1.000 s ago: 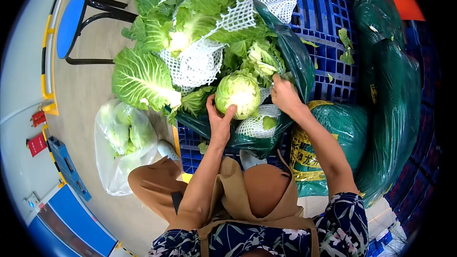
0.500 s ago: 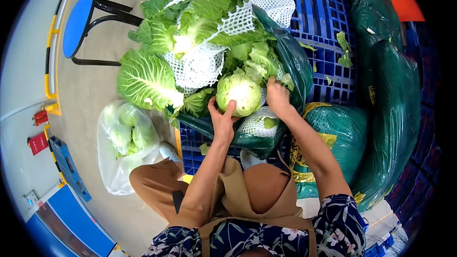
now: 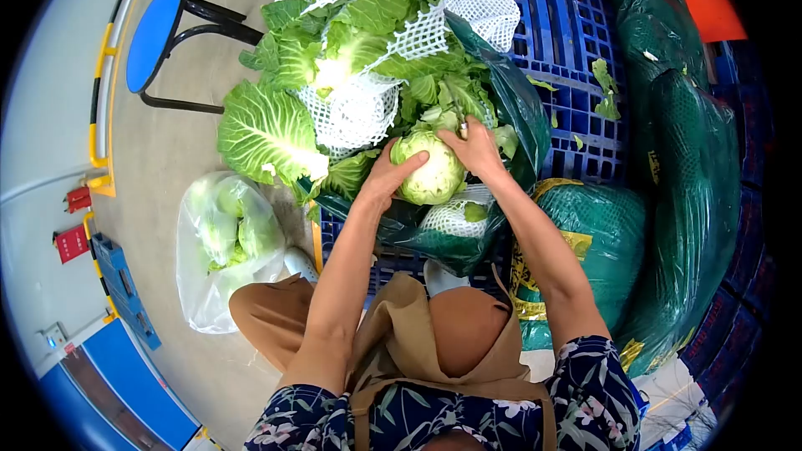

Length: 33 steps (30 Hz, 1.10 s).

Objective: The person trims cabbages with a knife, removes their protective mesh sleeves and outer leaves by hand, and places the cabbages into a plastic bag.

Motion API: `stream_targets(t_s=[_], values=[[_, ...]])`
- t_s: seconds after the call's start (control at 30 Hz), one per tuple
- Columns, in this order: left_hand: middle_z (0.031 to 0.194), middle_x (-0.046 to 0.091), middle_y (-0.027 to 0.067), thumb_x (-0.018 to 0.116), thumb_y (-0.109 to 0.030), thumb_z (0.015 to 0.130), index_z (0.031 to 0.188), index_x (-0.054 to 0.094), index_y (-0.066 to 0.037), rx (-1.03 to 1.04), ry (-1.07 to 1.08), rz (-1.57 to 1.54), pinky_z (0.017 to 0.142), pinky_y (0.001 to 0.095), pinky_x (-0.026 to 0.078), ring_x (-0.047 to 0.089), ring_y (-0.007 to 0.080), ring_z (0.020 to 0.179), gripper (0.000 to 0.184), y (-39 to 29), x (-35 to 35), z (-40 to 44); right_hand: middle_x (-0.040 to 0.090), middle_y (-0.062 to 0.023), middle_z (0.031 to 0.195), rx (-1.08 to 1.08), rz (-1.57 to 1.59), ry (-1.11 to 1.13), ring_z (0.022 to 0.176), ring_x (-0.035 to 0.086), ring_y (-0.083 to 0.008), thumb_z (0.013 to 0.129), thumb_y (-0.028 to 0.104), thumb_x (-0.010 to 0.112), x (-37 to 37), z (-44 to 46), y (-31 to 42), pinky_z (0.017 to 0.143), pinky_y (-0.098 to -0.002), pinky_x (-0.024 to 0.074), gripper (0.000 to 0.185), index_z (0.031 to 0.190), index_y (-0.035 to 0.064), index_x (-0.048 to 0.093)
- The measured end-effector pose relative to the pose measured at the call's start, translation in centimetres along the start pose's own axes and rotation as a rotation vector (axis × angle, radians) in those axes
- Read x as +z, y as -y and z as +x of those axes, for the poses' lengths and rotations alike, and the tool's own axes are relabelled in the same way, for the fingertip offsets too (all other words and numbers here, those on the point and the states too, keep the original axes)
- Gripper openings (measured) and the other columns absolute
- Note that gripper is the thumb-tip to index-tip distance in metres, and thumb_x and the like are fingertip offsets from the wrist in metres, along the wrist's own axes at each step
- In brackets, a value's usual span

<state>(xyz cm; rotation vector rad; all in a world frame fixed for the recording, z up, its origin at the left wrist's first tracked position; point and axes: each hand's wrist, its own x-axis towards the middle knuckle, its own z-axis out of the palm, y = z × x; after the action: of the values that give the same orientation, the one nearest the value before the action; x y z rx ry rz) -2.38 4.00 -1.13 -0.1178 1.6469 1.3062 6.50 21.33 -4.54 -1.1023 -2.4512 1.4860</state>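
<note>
A pale green cabbage (image 3: 430, 171) sits over the open dark green bag (image 3: 514, 88). My left hand (image 3: 391, 174) is closed around its left side, the thumb lying across the top. At its upper right edge my right hand (image 3: 474, 149) is closed, the thumb against the cabbage. A slim, knife-like tool (image 3: 463, 129) shows at these fingers, mostly hidden. Loose outer leaves (image 3: 468, 96) lie just beyond the cabbage. White foam netting (image 3: 359, 117) and large cabbage leaves (image 3: 271, 134) are heaped past my left hand. Another netted cabbage (image 3: 455, 219) lies in the bag nearer me.
Blue plastic pallets (image 3: 576, 142) lie underneath, with leaf scraps on them. Full green bags (image 3: 681, 150) line the right side. A clear bag of cabbages (image 3: 230, 242) stands on the floor at left, below a blue stool (image 3: 154, 38).
My left hand has shifted up from the cabbage's lower edge to its left side. My right hand has moved left onto the cabbage, and leaves at its upper right have been pushed away from it.
</note>
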Motion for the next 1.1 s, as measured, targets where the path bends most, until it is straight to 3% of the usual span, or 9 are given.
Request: stream_targets(t_s=[0.37,0.47,0.57,0.67,0.7,0.77,0.8,0.9,1.1], values=[[0.129,0.051,0.0114,0.081,-0.016,0.068,0.141,0.034,-0.005,0.285,0.102,-0.547,0.097,0.0371,0.046,0.053,0.0227,0.115,0.088,3.2,0.5,-4.5,0.063,-0.0218,0.074,0.005,-0.040,-0.022,0.069,0.062,-0.0369,0.073,0.016,0.066,1.4,3.0,-2.5,0.064,-0.0429,0.0487,0.019,0.080,-0.0017,0.061],[0.130,0.050,0.0113,0.080,-0.019,0.069,0.143,0.029,-0.005,0.373,0.198,-0.784,0.098,0.0385,0.045,0.051,0.0228,0.117,0.091,2.3,1.2,-6.2,0.059,-0.0138,0.063,0.020,0.041,0.083,0.058,0.059,-0.0247,0.074,0.015,0.068,0.0,2.4,-1.9,0.054,-0.0397,0.0462,0.019,0.075,-0.0011,0.058],[0.127,0.051,0.0122,0.080,-0.018,0.069,0.140,0.032,-0.005,0.462,0.004,-0.688,0.096,0.0382,0.047,0.053,0.0234,0.115,0.087,-0.7,2.1,-6.9,0.062,-0.0100,0.067,0.204,0.179,0.095,0.056,0.059,-0.0111,0.081,0.015,0.069,-3.4,0.0,2.5,0.039,-0.0309,0.0408,0.016,0.081,-0.0001,0.063],[0.124,0.051,0.0148,0.080,-0.016,0.071,0.136,0.034,-0.005,0.487,-0.121,-0.546,0.092,0.0356,0.049,0.055,0.0237,0.110,0.080,-1.4,2.0,-5.9,0.065,-0.0089,0.074,0.096,0.534,0.033,0.064,0.061,-0.0093,0.082,0.016,0.069,-5.3,-3.8,6.6,0.047,-0.0269,0.0464,0.020,0.094,0.0005,0.068],[0.123,0.052,0.0153,0.080,-0.016,0.072,0.136,0.034,-0.005,0.488,-0.157,-0.506,0.091,0.0349,0.050,0.055,0.0237,0.110,0.079,-1.5,2.2,-5.7,0.066,-0.0096,0.087,-0.018,0.475,0.070,0.070,0.061,-0.0107,0.082,0.017,0.070,-5.1,-4.5,7.0,0.058,-0.0257,0.0500,0.028,0.106,0.0014,0.068],[0.121,0.052,0.0158,0.081,-0.014,0.071,0.135,0.034,-0.003,0.481,-0.180,-0.439,0.088,0.0334,0.051,0.056,0.0224,0.108,0.080,-1.3,2.6,-5.8,0.067,-0.0096,0.093,-0.476,0.305,-0.011,0.065,0.062,-0.0120,0.081,0.015,0.070,-4.1,-4.2,6.4,0.054,-0.0240,0.0483,0.032,0.108,-0.0019,0.066],[0.120,0.053,0.0157,0.082,-0.014,0.071,0.135,0.035,-0.002,0.493,-0.184,-0.407,0.087,0.0331,0.051,0.056,0.0221,0.107,0.080,-1.3,2.7,-5.7,0.066,-0.0130,0.104,-0.508,0.241,0.050,0.073,0.062,-0.0131,0.080,0.012,0.071,-4.2,-4.0,6.1,0.062,-0.0245,0.0495,0.032,0.107,-0.0034,0.066],[0.120,0.053,0.0152,0.083,-0.014,0.070,0.134,0.035,-0.001,0.490,-0.198,-0.390,0.086,0.0324,0.051,0.056,0.0213,0.106,0.081,-1.4,2.9,-5.9,0.067,-0.0143,0.105,-0.506,0.178,0.049,0.068,0.061,-0.0124,0.078,0.009,0.070,-4.1,-3.8,5.1,0.058,-0.0244,0.0482,0.025,0.101,-0.0031,0.067],[0.119,0.053,0.0143,0.083,-0.016,0.071,0.134,0.036,-0.002,0.490,-0.234,-0.359,0.085,0.0322,0.052,0.057,0.0217,0.105,0.080,-1.1,3.5,-5.3,0.066,-0.0129,0.079,-0.493,0.160,-0.203,0.054,0.059,-0.0177,0.076,0.001,0.064,-2.8,-4.4,5.3,0.050,-0.0288,0.0478,0.014,0.089,-0.0050,0.062]])
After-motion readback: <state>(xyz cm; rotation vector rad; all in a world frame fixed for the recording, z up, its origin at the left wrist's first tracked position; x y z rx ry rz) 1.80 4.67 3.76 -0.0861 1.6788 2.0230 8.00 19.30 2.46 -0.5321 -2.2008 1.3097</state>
